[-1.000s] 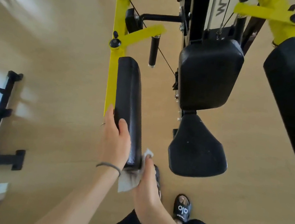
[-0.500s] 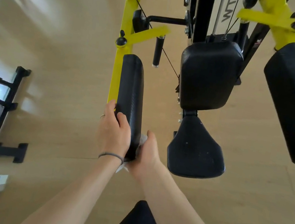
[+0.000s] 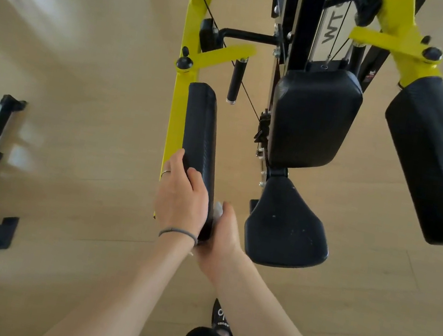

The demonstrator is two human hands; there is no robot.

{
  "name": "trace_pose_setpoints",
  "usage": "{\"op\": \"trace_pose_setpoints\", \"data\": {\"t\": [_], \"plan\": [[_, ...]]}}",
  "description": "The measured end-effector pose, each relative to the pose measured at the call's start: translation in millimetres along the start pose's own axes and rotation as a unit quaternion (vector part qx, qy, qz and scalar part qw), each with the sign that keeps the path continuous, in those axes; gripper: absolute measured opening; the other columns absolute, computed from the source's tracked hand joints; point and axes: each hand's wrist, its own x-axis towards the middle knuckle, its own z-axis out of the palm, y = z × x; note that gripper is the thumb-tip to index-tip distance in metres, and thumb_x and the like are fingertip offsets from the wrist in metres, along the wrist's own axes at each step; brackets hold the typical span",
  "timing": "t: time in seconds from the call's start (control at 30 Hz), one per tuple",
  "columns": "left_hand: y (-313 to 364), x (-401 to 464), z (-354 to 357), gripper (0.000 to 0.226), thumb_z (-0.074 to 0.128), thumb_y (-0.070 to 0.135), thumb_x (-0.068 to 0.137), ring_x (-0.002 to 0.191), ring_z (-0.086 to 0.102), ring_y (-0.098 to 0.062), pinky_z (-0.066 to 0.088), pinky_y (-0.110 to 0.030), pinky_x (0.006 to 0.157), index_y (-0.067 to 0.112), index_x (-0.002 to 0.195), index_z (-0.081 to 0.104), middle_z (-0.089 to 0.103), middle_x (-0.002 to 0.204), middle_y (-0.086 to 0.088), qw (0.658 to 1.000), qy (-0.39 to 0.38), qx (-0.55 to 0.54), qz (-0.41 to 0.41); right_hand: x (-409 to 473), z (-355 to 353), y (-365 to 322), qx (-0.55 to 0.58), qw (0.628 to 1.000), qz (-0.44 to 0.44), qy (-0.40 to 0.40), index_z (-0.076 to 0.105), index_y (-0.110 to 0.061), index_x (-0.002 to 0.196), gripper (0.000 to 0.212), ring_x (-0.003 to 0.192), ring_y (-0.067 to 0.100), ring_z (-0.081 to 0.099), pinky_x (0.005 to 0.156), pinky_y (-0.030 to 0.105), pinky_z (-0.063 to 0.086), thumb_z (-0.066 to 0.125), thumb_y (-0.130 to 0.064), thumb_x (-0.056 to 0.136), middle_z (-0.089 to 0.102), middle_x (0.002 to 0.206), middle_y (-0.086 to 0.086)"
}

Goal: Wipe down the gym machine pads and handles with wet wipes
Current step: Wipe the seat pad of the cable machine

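Both hands (image 3: 181,205) round pad edge (image 3: 201,140)

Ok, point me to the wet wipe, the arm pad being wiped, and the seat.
wet wipe (image 3: 218,208), head view, white bit showing above the right thumb.
arm pad (image 3: 201,131), head view, middle of its black face.
seat (image 3: 287,226), head view, centre of its top.

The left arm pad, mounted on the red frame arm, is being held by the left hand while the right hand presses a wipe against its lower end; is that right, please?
Not quite: the frame arm is yellow, not red, as the head view shows. The rest holds: the left hand holds the left arm pad while the right hand presses a wipe against its lower end.
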Motion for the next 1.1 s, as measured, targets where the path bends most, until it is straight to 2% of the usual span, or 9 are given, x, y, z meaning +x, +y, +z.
{"op": "trace_pose_setpoints", "data": {"t": [0.1, 0.23, 0.4, 0.53, 0.63, 0.83, 0.93, 1.0, 1.1], "plan": [[-1.7, -2.1, -1.4, 0.043, 0.038, 0.022, 0.104, 0.118, 0.056, -0.026, 0.042, -0.032, 0.085, 0.022, 0.147, 0.043, 0.055, 0.143, -0.004, 1.0, -0.003, -0.01, 0.017, 13.5, -10.4, -1.5, 0.038, 0.998, 0.05, 0.019, 0.069, -0.005, 0.108, 0.065, 0.09, 0.032, 0.07, 0.087, 0.044, 0.054, 0.028, -0.056, 0.105, 0.075, 0.093, 0.019], [-4.6, -1.7, -5.9, 0.046, 0.04, 0.02, 0.101, 0.115, 0.057, -0.03, 0.046, -0.041, 0.091, 0.019, 0.147, 0.042, 0.052, 0.145, -0.004, 0.998, 0.003, -0.027, 0.048, 13.3, -29.4, 5.5, 0.081, 0.996, 0.044, 0.009, 0.064, -0.006, 0.129, 0.07, 0.107, 0.028, 0.06, 0.085, 0.024, 0.035, 0.025, -0.059, 0.104, 0.066, 0.128, 0.018], [-8.6, -30.7, -7.6, 0.043, 0.042, 0.013, 0.1, 0.134, 0.05, -0.02, 0.034, -0.042, 0.116, 0.01, 0.142, 0.052, 0.053, 0.145, -0.004, 0.928, 0.014, 0.05, 0.37, -13.3, -75.8, -8.9, 0.106, 0.993, -0.051, -0.034, 0.061, 0.002, 0.128, 0.071, 0.101, 0.035, 0.067, 0.09, 0.043, 0.048, 0.019, -0.052, 0.107, 0.069, 0.118, 0.026], [-15.6, -77.1, 20.0, 0.039, 0.042, 0.011, 0.101, 0.128, 0.055, -0.02, 0.038, -0.04, 0.113, 0.008, 0.136, 0.058, 0.057, 0.141, -0.005, 0.898, -0.063, 0.02, 0.435, -33.1, -122.1, -36.1, 0.045, 0.992, -0.111, -0.035, 0.058, -0.003, 0.135, 0.064, 0.102, 0.029, 0.069, 0.088, 0.04, 0.049, 0.022, -0.049, 0.107, 0.069, 0.12, 0.022], [-31.3, -111.5, 61.3, 0.042, 0.045, 0.01, 0.099, 0.124, 0.055, -0.019, 0.042, -0.039, 0.108, 0.012, 0.14, 0.054, 0.056, 0.141, -0.001, 0.915, -0.125, 0.021, 0.382, -31.6, -165.9, -58.2, -0.004, 0.989, -0.147, -0.001, 0.054, -0.009, 0.143, 0.058, 0.113, 0.031, 0.059, 0.094, 0.041, 0.046, 0.027, -0.047, 0.107, 0.063, 0.131, 0.022], [-51.3, -148.7, 145.4, 0.045, 0.042, 0.02, 0.103, 0.131, 0.049, -0.014, 0.039, -0.025, 0.102, 0.024, 0.148, 0.038, 0.046, 0.149, 0.007, 0.979, -0.179, -0.033, 0.093, -11.8, -245.1, -94.5, -0.133, 0.974, -0.178, 0.052, 0.055, -0.026, 0.139, 0.044, 0.117, 0.024, 0.058, 0.102, 0.038, 0.043, 0.041, -0.05, 0.105, 0.065, 0.131, 0.005], [-63.9, -149.0, 187.3, 0.047, 0.037, 0.028, 0.106, 0.137, 0.042, -0.014, 0.034, -0.022, 0.1, 0.029, 0.152, 0.03, 0.037, 0.155, 0.009, 0.981, -0.185, -0.051, 0.018, 14.5, -278.9, -99.4, -0.349, 0.903, -0.241, 0.069, 0.043, -0.042, 0.146, 0.04, 0.12, 0.007, 0.048, 0.102, 0.017, 0.038, 0.035, -0.051, 0.107, 0.05, 0.15, -0.005], [-79.6, -147.8, 213.9, 0.05, 0.036, 0.032, 0.106, 0.142, 0.036, -0.013, 0.03, -0.022, 0.103, 0.031, 0.154, 0.025, 0.032, 0.159, 0.01, 0.98, -0.193, -0.055, -0.014, 28.1, -293.5, -99.1, -0.425, 0.871, -0.238, 0.064, 0.041, -0.059, 0.138, 0.037, 0.123, 0.009, 0.057, 0.093, 0.02, 0.041, 0.03, -0.063, 0.103, 0.058, 0.141, -0.008], [-106.7, -140.8, 255.7, 0.054, 0.035, 0.034, 0.106, 0.148, 0.027, -0.013, 0.023, -0.026, 0.111, 0.031, 0.158, 0.02, 0.025, 0.162, 0.012, 0.974, -0.213, -0.065, -0.038, 58.0, -312.7, -99.7, -0.543, 0.786, -0.284, 0.085, 0.032, -0.051, 0.15, 0.043, 0.102, -0.007, 0.054, 0.08, 0.012, 0.04, 0.03, -0.05, 0.107, 0.059, 0.123, -0.013]]}}
